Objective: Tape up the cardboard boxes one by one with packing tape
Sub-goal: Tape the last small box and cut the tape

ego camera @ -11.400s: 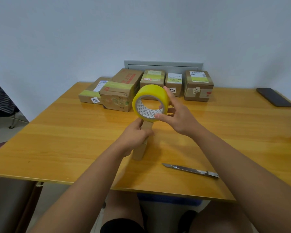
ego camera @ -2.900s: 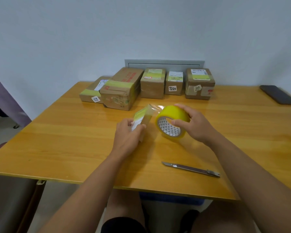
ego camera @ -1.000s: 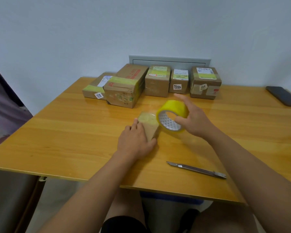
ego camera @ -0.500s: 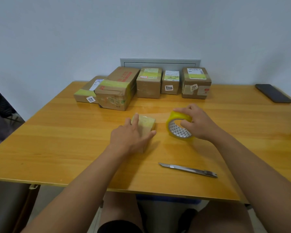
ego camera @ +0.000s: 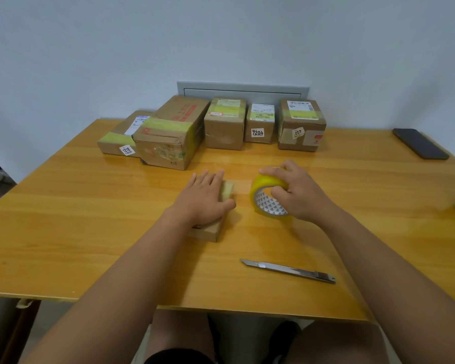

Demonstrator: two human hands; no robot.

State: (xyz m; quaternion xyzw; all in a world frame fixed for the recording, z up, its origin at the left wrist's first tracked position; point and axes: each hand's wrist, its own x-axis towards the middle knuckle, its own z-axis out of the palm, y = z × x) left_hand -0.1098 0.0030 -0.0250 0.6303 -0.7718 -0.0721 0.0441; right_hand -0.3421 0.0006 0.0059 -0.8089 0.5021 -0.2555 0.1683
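Left hand (ego camera: 204, 198): lies flat on top of the small box, fingers straight and together, pressing it onto the table; it curls round nothing.
Small box (ego camera: 212, 227): flat cardboard, near the middle of the table, mostly hidden under the left palm; its far end and near right corner show.
Right hand (ego camera: 298, 194): wraps the tape roll from above and the right, fingers curled over its outer rim, thumb at the inner ring.
Tape roll (ego camera: 267, 198): yellow, standing on edge on the table, just right of the small box; its patterned core faces the camera.
Strip of tape (ego camera: 242, 185): a clear band runs from the roll to the far end of the small box, low over the tabletop.
Knife (ego camera: 288, 270): metal utility knife lying flat, nearer the table's front edge, apart from both hands.
Row of boxes (ego camera: 225, 123): five taped cardboard boxes along the far edge by the wall.
Phone (ego camera: 420, 143): dark, lying flat at the far right corner.
Table (ego camera: 63, 232): wooden, yellow-orange.
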